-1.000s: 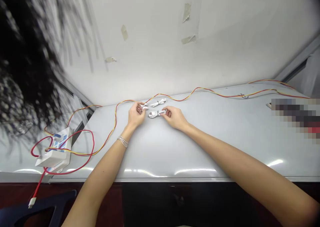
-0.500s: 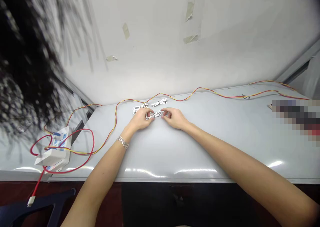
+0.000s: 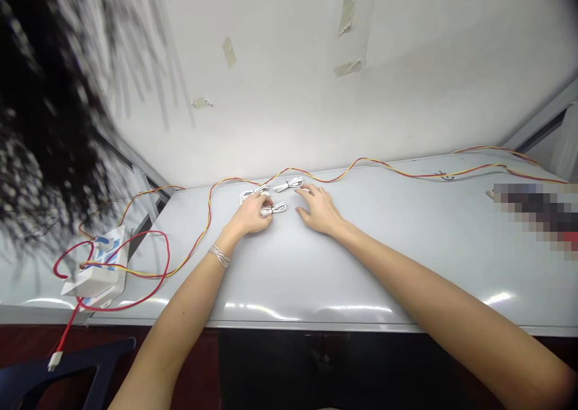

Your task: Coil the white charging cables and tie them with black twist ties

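Observation:
My left hand [image 3: 253, 213], with a silvery bracelet at the wrist, pinches the left end of a white cable bundle [image 3: 279, 208] bound with a dark tie. Just behind that hand lies another coiled white cable [image 3: 253, 192], partly covered by my fingers. A third white cable bundle [image 3: 289, 185], also tied in its middle, rests farther back to the right. My right hand [image 3: 318, 210] is open, fingers apart, its index fingertip close to the right end of this third bundle; whether they touch I cannot tell.
Red and yellow wires [image 3: 361, 159] run along the back of the grey table [image 3: 316, 277] by the white wall. At left stands a white power strip [image 3: 108, 265] with a looped red cable [image 3: 168, 259]. A blue stool [image 3: 90, 368] is below. A blurred-out patch [image 3: 537, 208] lies at right.
My right hand has let go of the near bundle's right end and moved slightly back toward the far bundle, its fingers spreading. My left hand has shifted slightly left with the near bundle.

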`<state>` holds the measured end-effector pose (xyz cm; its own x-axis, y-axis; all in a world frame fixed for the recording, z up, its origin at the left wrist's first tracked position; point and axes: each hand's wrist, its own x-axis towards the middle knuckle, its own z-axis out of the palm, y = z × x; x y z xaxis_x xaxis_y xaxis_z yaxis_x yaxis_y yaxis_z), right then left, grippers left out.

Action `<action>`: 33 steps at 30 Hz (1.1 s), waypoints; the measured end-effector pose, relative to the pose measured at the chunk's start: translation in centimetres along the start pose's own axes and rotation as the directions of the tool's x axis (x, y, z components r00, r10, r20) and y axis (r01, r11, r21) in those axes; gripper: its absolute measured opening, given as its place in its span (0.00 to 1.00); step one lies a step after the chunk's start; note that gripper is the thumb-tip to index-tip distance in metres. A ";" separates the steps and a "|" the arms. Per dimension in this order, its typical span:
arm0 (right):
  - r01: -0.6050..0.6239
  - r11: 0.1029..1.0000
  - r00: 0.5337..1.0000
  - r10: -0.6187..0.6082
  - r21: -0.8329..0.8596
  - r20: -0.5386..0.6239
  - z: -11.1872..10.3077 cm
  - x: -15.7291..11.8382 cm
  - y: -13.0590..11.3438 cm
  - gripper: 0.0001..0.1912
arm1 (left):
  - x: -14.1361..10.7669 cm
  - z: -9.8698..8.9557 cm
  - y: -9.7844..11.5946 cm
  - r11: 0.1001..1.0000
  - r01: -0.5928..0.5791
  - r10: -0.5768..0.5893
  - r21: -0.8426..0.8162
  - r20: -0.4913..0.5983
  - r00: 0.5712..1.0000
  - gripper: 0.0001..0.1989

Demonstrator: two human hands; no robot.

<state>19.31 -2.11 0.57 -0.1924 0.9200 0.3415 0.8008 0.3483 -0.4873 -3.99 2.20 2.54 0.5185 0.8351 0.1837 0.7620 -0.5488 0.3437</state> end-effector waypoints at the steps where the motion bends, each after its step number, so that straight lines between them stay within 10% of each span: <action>1: 0.000 0.999 1.000 0.000 -0.039 0.016 -0.1 0.0 0.1 0.29 | 0.0 0.0 0.0 1.000 0.011 -0.011 0.020 -0.011 1.000 0.15; 13: 0.007 0.991 0.989 0.012 -0.133 0.146 0.5 2.9 2.0 0.38 | 0.0 0.3 0.8 0.998 0.054 -0.051 0.037 -0.067 0.996 0.20; 23: -0.030 0.998 0.992 0.022 -0.062 -0.120 0.5 2.1 1.7 0.13 | 0.2 0.6 0.8 0.987 -0.040 0.033 -0.153 -0.045 0.998 0.14; 33: 0.016 0.964 0.995 0.011 0.264 -0.102 -0.1 1.2 1.3 0.05 | 0.1 -0.3 0.7 0.984 -0.069 0.057 -0.167 -0.075 0.996 0.05</action>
<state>20.21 -0.58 0.38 -0.1242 0.9007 0.4163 0.6196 0.3981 -0.6764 -3.54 1.88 3.05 0.5305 0.8030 0.2714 0.6491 -0.5908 0.4792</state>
